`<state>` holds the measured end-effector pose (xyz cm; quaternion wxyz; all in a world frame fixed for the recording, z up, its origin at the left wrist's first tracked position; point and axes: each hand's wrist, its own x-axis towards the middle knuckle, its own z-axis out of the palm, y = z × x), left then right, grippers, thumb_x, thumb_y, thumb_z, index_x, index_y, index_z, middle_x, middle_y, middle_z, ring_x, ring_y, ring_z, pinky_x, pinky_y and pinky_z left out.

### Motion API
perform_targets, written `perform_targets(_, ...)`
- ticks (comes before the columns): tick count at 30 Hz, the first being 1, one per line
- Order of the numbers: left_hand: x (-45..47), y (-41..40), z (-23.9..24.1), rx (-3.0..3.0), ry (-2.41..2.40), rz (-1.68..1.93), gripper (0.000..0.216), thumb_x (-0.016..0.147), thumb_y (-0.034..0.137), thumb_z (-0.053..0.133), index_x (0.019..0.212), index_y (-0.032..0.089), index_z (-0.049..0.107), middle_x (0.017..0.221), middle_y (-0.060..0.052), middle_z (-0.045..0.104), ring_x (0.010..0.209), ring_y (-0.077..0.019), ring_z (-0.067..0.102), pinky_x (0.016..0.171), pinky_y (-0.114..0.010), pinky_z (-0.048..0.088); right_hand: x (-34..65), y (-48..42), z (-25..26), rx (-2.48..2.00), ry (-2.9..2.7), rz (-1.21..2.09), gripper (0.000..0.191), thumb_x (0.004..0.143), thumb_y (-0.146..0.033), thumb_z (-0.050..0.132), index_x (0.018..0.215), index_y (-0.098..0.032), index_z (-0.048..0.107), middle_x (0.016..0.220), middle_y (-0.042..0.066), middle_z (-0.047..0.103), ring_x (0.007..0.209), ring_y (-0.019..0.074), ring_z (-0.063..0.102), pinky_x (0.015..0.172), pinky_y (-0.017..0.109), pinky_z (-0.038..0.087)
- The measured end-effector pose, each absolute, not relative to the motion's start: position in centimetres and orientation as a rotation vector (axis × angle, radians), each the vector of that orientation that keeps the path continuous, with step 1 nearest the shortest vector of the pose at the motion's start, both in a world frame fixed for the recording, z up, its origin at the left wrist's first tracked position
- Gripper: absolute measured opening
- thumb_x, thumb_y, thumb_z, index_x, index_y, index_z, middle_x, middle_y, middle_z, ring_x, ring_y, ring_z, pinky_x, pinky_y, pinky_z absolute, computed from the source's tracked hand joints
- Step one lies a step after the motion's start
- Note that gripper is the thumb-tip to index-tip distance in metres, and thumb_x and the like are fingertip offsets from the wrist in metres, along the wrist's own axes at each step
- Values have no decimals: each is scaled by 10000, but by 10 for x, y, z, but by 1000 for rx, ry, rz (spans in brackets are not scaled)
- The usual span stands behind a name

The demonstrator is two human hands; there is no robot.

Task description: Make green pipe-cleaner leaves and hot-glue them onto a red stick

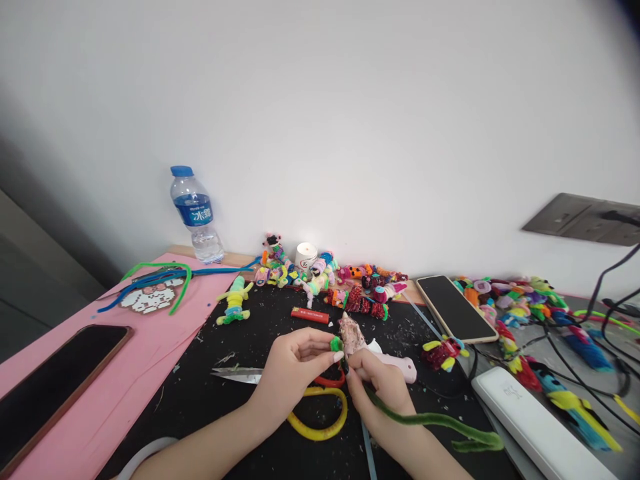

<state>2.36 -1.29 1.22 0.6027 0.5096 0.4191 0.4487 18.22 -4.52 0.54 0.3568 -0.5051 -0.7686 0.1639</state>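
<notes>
Thumb and fingers of my left hand point(297, 363) are drawn together in a pinch on a small bright green fuzzy piece point(336, 344), which sits right at their tips, facing my other hand. My right hand point(380, 381) is just beside it, fingertips nearly meeting the left ones and pressed together around something dark; I cannot tell whether that is the end of the dark green pipe cleaner point(430, 419). This runs out from my right hand across the forearm and doubles back at its far end. Beneath my hands, scissors point(345, 417) with a yellow and red handle lie on the black mat point(200, 413). Beyond my left hand rests a red lighter point(310, 315).
</notes>
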Motion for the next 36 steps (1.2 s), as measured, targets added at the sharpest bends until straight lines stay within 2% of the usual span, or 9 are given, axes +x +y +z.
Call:
perform_targets(7,25,-15,13,1200,969,1048,165,660,172,691,814,119,662,813,-64,726,789,-204,679,761,-287,543,183,-46,2,-1341,-2013,531,142,838,-181,406,705,-200,449,510,-73,340,460,96,318,454,206,299)
perform_targets(15,21,-13,6,1304,998,1069,177,679,180,675,844,118,670,814,-68,729,772,-202,686,747,-277,555,184,-45,9,-1318,-2039,508,81,814,-163,445,775,-192,509,518,-63,429,457,100,391,463,210,321)
perform_targets(22,19,-11,7,1449,984,1085,163,691,164,648,845,114,672,789,-65,731,722,-195,694,702,-263,571,184,-45,8,-1311,-2066,560,73,793,-149,462,820,-191,516,512,-78,393,438,94,380,454,206,315)
perform_targets(29,15,-8,5,1604,980,1087,173,683,135,634,849,107,677,776,-65,730,701,-189,694,675,-255,573,187,-46,15,-1273,-2077,507,144,807,-153,468,671,-196,445,533,-58,421,483,97,393,481,209,302)
perform_targets(36,14,-8,9,1815,882,1009,161,678,114,621,821,105,693,726,-61,708,627,-154,674,612,-205,553,190,-46,17,-1214,-1970,492,189,866,-191,433,690,-181,500,588,-26,497,530,106,457,506,206,325)
